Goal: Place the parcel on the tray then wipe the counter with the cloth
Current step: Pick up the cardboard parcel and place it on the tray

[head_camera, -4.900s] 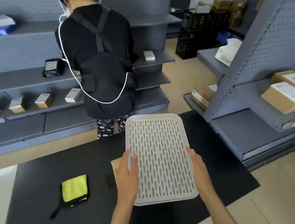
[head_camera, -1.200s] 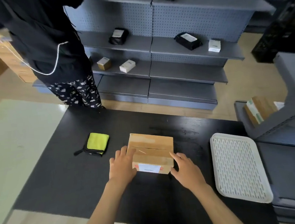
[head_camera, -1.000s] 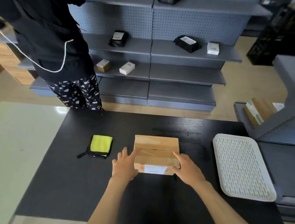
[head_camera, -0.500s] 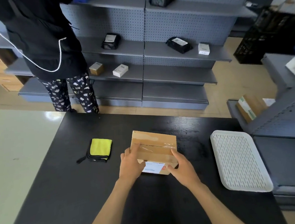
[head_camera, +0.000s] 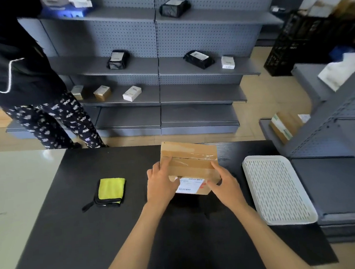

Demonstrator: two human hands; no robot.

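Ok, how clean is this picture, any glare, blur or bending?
Head view: wide-angle bending bows the shelving; top right corner smeared; glare on the parcel's tape; its label's print too small to read.

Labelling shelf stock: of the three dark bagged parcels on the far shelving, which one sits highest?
The black bagged parcel on the top shelf, right of the centre upright. The other two lie one shelf lower, either side of that upright.

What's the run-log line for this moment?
step: parcel to tray | left hand + right hand: grip parcel, lifted | tray: holds nothing | cloth: on counter, untouched
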